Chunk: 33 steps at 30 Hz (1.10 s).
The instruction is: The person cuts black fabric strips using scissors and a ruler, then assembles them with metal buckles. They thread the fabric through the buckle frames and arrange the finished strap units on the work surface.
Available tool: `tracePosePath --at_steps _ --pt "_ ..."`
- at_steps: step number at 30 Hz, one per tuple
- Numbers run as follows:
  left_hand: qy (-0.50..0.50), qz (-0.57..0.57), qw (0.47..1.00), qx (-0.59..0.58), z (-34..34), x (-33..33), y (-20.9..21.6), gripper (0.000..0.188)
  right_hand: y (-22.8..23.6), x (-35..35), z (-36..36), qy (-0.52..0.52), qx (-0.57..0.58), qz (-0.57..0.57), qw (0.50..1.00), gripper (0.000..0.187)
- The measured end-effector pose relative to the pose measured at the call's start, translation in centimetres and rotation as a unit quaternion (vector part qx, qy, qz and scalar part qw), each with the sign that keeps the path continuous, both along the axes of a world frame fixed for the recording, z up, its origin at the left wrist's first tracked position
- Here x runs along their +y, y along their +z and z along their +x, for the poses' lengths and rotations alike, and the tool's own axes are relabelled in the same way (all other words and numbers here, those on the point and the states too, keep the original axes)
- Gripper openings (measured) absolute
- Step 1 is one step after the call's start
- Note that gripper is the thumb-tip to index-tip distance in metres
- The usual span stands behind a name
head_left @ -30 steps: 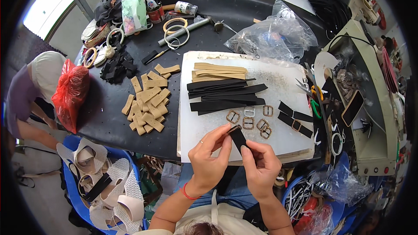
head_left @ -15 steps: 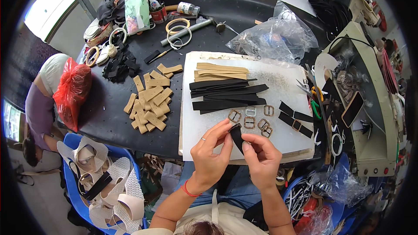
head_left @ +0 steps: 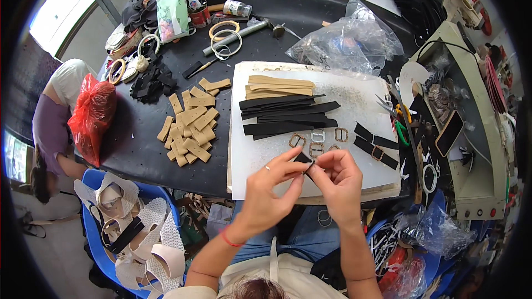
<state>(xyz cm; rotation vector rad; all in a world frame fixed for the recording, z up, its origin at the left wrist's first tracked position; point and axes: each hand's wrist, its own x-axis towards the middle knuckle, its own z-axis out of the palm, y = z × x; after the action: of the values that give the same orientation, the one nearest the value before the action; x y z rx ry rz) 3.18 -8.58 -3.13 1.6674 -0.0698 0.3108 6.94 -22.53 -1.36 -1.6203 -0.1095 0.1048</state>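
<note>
A short black strap (head_left: pixel 303 158) is pinched between my two hands just above the white board's near edge. My left hand (head_left: pixel 274 181) has its fingers closed on the strap's left part. The fingertips of my right hand (head_left: pixel 337 179) grip the right side, where a small dark ring-like piece may be a buckle; the fingers partly hide it. Just beyond my hands lie several square buckles, among them a brown one (head_left: pixel 297 140) and a silvery one (head_left: pixel 317 135). To the right rest two black straps (head_left: pixel 366 147) with buckles threaded on.
On the white board (head_left: pixel 244 171) lie black strips (head_left: pixel 288 113) and tan strips (head_left: pixel 280 86). A pile of tan pieces (head_left: pixel 191 127) sits left. Scissors (head_left: pixel 386 105) and a phone (head_left: pixel 449 133) are at right. Blue tubs (head_left: pixel 91 210) flank me; a person (head_left: pixel 50 111) bends at far left.
My hands have drawn closer together, and the strap between them has turned and folded up more. My right fingertips have moved up and to the left along it.
</note>
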Motion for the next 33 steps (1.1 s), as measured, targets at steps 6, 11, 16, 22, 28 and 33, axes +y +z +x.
tracePosePath --at_steps 6,11,16,22,28,33 --pt "-0.111 -0.064 0.979 0.159 -0.8 2.7 1.7 0.027 2.4 -2.2 0.1 0.145 -0.231 -0.276 0.922 0.016" --pt "-0.119 -0.132 0.971 0.162 -1.5 1.7 0.6 0.026 3.1 -3.0 -0.2 0.188 -0.238 -0.312 0.900 0.017" --pt "-0.103 -0.096 0.974 0.176 -1.6 1.7 0.1 0.024 3.3 -3.0 0.2 0.187 -0.252 -0.330 0.890 0.013" --pt "-0.120 -0.108 0.974 0.159 -1.7 0.9 -0.1 0.027 3.1 -3.3 0.6 0.220 -0.298 -0.363 0.855 0.015" --pt "-0.007 -0.275 0.951 0.144 -2.4 -0.4 -0.1 0.032 2.9 -4.3 0.2 0.037 -0.116 -0.141 0.983 0.069" --pt "0.028 -0.313 0.945 0.091 -2.8 -2.4 -0.7 0.033 1.1 -2.7 -1.8 0.038 0.071 0.101 0.992 0.049"
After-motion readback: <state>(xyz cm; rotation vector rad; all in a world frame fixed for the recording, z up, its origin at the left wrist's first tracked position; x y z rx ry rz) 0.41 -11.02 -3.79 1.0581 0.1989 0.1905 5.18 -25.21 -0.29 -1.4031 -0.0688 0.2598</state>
